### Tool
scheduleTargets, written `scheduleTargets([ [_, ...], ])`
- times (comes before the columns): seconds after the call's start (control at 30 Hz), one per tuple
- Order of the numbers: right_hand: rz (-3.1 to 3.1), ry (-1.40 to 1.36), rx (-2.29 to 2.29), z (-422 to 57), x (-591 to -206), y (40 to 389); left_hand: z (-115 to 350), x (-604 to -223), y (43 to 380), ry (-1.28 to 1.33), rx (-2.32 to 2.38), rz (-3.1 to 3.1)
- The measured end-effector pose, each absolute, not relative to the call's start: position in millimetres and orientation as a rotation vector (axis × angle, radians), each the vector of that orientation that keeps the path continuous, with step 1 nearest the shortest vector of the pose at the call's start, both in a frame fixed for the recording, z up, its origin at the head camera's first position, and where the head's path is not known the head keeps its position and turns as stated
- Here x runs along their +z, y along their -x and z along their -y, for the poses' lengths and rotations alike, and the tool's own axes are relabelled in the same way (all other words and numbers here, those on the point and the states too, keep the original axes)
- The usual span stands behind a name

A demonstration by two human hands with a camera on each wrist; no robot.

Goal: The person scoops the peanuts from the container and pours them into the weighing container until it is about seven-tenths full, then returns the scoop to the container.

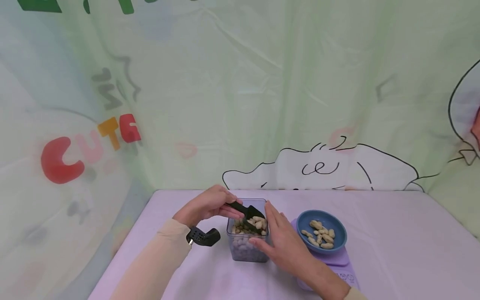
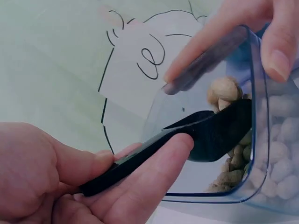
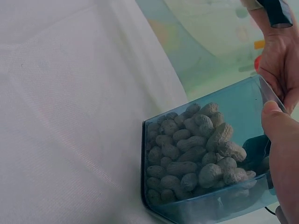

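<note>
My left hand (image 1: 214, 203) grips the handle of a black scoop (image 2: 205, 135), thumb on top and fingers beneath. The scoop's head is tilted inside a clear, bluish plastic container (image 1: 249, 255), among unshelled peanuts (image 3: 187, 154). Several peanuts lie at the scoop's mouth in the left wrist view. My right hand (image 1: 283, 241) rests against the container's right side with straight fingers, its thumb at the near rim. To the right of that hand, a blue bowl (image 1: 338, 221) holds several peanuts (image 1: 318, 238) and sits on a purple kitchen scale (image 1: 339, 259).
A pale cloth covers the table (image 1: 405, 246) under everything. Behind it hangs a printed light-green curtain (image 1: 240, 104), close to the table's back edge. A black band (image 1: 202, 236) is strapped on my left wrist.
</note>
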State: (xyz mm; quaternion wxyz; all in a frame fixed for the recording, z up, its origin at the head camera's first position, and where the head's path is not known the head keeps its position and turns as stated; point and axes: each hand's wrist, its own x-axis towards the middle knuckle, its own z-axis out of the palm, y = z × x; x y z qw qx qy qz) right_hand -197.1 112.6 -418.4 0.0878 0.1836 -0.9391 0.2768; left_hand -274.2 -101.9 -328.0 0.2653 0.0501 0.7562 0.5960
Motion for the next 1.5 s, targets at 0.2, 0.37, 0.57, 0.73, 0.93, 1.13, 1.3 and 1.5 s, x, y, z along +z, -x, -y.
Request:
scheduleTargets([
  [0.2, 2.807, -0.538, 0.829, -111.6, -417.2, 196.7, 105.0, -328.0, 273.7, -0.154, 1.616, -2.005],
  [0.37, 2.827, -0.524, 0.843, -110.4, -416.7, 196.5, 109.8, -329.3, 273.5, -0.136, 1.654, -1.963],
  [0.57, 2.854, -0.499, 0.844, -109.9, -415.0, 196.3, 112.4, -328.0, 271.1, -0.104, 1.669, -1.962],
  [0.73, 2.848, -0.503, 0.853, -110.3, -414.1, 195.9, 114.1, -327.9, 269.2, -0.087, 1.672, -1.966],
  [0.93, 2.835, -0.515, 0.862, -111.3, -414.3, 195.9, 117.8, -329.0, 268.3, -0.1, 1.687, -1.957],
  [1.13, 2.867, -0.493, 0.919, -112.2, -412.4, 196.0, 122.7, -330.8, 268.1, -0.108, 1.728, -1.907],
  [1.3, 2.873, -0.484, 0.957, -113.8, -412.0, 195.7, 126.2, -333.3, 267.7, -0.093, 1.743, -1.894],
  [1.5, 2.873, -0.474, 0.988, -114.1, -411.6, 194.7, 129.4, -337.2, 266.0, -0.096, 1.795, -1.841],
])
